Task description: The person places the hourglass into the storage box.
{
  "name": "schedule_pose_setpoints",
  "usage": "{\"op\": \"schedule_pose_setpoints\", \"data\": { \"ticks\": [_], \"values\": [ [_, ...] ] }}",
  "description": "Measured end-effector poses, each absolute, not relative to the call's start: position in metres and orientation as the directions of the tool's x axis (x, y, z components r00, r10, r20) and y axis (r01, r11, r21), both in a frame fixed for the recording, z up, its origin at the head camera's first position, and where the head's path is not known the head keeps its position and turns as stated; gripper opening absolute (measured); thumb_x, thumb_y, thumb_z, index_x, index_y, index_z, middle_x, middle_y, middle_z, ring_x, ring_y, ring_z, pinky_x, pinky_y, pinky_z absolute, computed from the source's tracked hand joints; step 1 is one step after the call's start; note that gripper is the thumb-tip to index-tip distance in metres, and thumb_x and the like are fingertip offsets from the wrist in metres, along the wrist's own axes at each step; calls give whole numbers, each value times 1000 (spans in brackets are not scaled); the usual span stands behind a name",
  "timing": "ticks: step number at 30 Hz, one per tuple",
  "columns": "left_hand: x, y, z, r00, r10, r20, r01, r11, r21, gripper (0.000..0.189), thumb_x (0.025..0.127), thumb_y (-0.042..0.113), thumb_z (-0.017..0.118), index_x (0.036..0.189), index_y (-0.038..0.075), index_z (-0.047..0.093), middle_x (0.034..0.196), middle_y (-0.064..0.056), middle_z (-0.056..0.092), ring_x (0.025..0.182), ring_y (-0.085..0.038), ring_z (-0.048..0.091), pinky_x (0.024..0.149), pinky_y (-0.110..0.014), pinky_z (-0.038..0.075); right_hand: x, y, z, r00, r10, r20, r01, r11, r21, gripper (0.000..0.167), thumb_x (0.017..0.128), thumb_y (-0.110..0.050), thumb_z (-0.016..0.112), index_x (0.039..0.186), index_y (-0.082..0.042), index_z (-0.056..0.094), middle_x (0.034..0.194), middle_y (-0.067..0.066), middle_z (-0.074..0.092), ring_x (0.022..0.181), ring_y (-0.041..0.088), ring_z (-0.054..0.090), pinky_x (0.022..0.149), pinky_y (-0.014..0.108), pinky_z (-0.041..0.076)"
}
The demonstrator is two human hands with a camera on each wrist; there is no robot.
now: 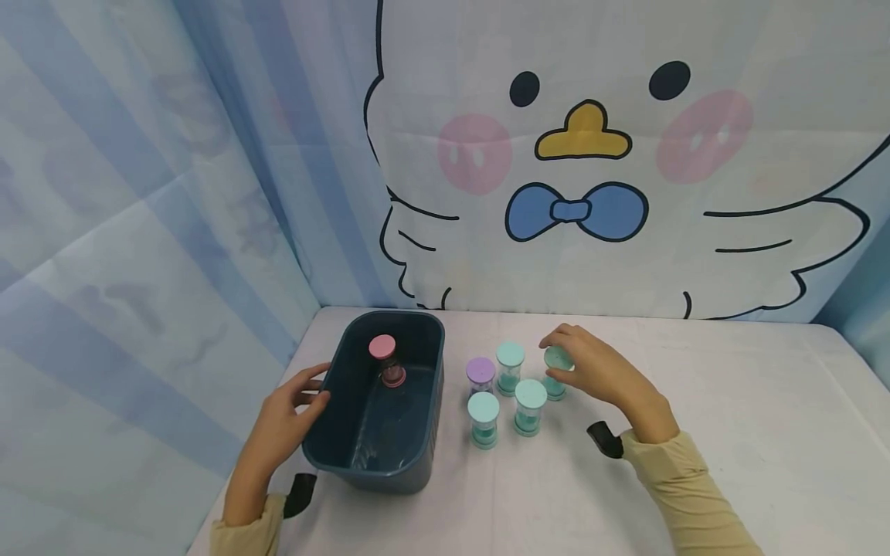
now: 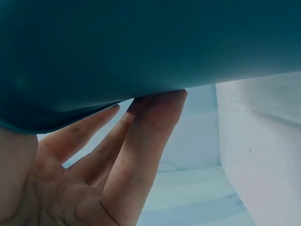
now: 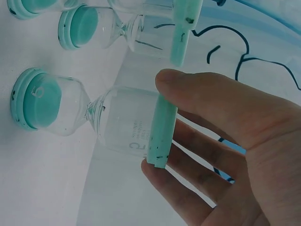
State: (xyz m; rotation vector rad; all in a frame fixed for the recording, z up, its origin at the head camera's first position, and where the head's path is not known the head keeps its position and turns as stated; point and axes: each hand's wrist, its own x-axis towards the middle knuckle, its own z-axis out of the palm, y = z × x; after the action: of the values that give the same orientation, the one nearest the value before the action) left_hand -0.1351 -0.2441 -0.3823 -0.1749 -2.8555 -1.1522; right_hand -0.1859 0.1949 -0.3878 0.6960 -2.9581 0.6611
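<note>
My right hand (image 1: 601, 367) pinches the mint-green cap of an hourglass (image 3: 124, 120) that stands upright on the table, thumb on one side and a fingertip on the other. Beside it stand several more hourglasses: a mint one (image 1: 511, 367) behind, another mint one (image 1: 528, 405) in front, a mint one (image 1: 484, 421) nearer the bin, and a purple-capped one (image 1: 480, 374). My left hand (image 1: 281, 425) touches the left side of a dark blue bin (image 1: 427, 440), its fingers (image 2: 146, 146) extended against the outer wall. A pink-capped hourglass (image 1: 383, 347) stands inside the bin.
A pale cloth covers the table (image 1: 751, 401). Behind it hangs a curtain (image 1: 730, 262) with a cartoon bird, and another striped curtain (image 1: 139, 309) runs along the left. Black straps sit at both wrists.
</note>
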Motion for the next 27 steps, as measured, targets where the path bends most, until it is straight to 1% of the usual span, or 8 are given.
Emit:
{"op": "schedule_pose_setpoints", "data": {
  "ticks": [9, 19, 27],
  "values": [
    [-136, -244, -384, -991, 86, 101, 132, 715, 687, 45, 100, 14, 59, 144, 5, 49, 122, -24, 63, 107, -39, 65, 87, -51, 56, -188, 196, -386, -893, -429, 134, -446, 804, -395, 29, 83, -8, 79, 110, -2, 69, 114, 13, 64, 107, 32, 61, 93, 48, 53],
    [-135, -246, -383, -991, 90, 95, 131, 707, 695, 45, 101, 17, 59, 144, 6, 49, 123, -23, 63, 107, -39, 65, 87, -51, 56, -188, 196, -383, -887, -435, 152, -459, 801, -384, 29, 82, -8, 80, 109, -2, 70, 111, 12, 66, 103, 31, 63, 90, 47, 54],
    [-136, -246, -383, -990, 96, 102, 140, 704, 696, 45, 101, 15, 59, 144, 5, 50, 124, -24, 63, 107, -39, 65, 87, -51, 56, -188, 195, -372, -889, -425, 171, -458, 808, -370, 32, 82, -9, 80, 111, 0, 70, 114, 14, 65, 104, 32, 63, 89, 48, 55]
  ]
}}
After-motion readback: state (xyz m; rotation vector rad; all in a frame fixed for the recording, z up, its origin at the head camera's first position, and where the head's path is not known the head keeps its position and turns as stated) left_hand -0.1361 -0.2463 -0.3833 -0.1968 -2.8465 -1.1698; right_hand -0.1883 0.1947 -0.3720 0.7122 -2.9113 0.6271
